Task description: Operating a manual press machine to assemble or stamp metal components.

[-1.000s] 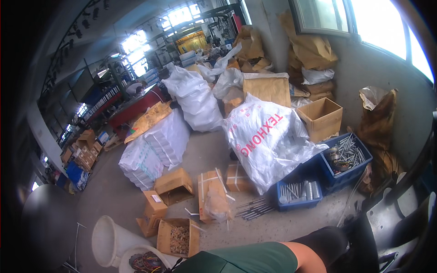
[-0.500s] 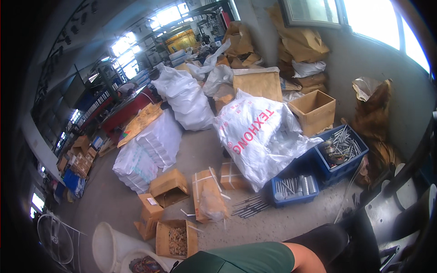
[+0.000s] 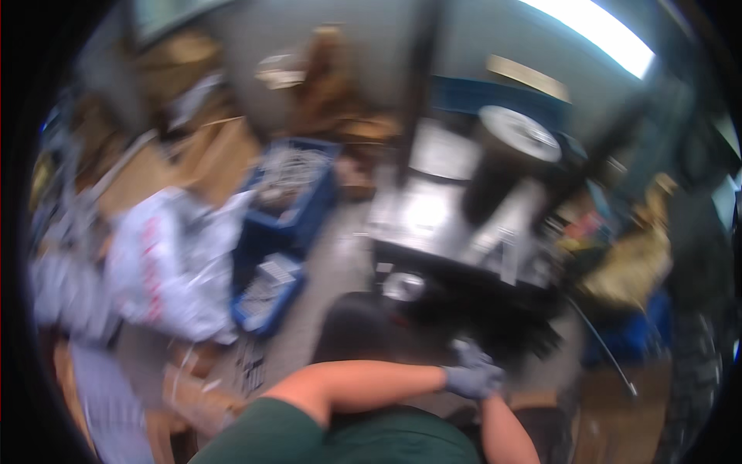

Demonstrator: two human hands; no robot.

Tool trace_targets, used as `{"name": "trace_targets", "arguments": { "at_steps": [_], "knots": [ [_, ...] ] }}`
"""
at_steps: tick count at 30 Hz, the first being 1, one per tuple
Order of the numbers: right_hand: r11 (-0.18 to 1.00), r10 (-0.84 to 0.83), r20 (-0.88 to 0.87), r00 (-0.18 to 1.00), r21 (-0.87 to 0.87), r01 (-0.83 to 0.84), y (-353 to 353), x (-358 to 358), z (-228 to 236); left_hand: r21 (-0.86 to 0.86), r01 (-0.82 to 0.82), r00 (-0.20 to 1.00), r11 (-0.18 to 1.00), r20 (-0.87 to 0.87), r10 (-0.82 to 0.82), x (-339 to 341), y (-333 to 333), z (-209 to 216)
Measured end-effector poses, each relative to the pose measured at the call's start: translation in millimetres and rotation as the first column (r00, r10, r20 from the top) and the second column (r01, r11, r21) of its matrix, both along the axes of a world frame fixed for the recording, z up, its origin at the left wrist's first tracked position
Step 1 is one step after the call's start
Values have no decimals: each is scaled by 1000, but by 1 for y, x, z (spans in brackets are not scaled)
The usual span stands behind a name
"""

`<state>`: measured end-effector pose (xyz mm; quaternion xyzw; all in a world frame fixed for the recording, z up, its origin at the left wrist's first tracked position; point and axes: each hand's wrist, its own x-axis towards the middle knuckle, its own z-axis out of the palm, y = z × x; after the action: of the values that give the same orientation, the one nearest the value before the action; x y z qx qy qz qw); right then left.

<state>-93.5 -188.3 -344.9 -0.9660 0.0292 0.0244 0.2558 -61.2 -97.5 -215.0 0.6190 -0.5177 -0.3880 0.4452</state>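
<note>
My left hand (image 3: 462, 381) and my right hand (image 3: 488, 381), both in grey gloves, meet in front of my body, near my dark-trousered leg. They touch or overlap, and motion blur smears the fingers. Whether anything lies between them I cannot make out. Just beyond the hands stands a machine (image 3: 421, 209) with shiny metal plates and a dark underside. A dark cylinder with a pale round top (image 3: 519, 133) rises from it.
To the left are two blue crates, the larger (image 3: 290, 182) and the smaller (image 3: 267, 294), holding metal rods. A white woven sack (image 3: 166, 263) and cardboard boxes (image 3: 220, 158) lie further left. At right are a yellowish sack (image 3: 630, 267), a thin rod (image 3: 603, 344) and a brown board (image 3: 622, 410).
The view has swung to the right, so crates and sacks now sit at left and the machine at centre. Both gloved hands have come into view, close together.
</note>
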Motion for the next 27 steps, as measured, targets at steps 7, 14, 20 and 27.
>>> {"name": "trace_targets", "arguments": {
  "at_steps": [7, 14, 20, 27],
  "knots": [
    [947, -322, -236, 917, -83, 311, -125, -7, 70, -35, -37, 947, 999, 319, 47, 11, -4, 19],
    [715, -615, -250, 748, -576, 395, -227, -7, 52, 190, 44, 891, 981, 437, -124, 24, -16, 28],
    [627, -772, -236, 591, -441, 643, -307, -22, 23, 173, 78, 863, 982, 482, -154, 21, -38, 34],
    [771, -602, -488, 631, -562, 300, -299, 9, 56, 284, 56, 850, 957, 489, -195, 40, -22, 9]
  ]
}}
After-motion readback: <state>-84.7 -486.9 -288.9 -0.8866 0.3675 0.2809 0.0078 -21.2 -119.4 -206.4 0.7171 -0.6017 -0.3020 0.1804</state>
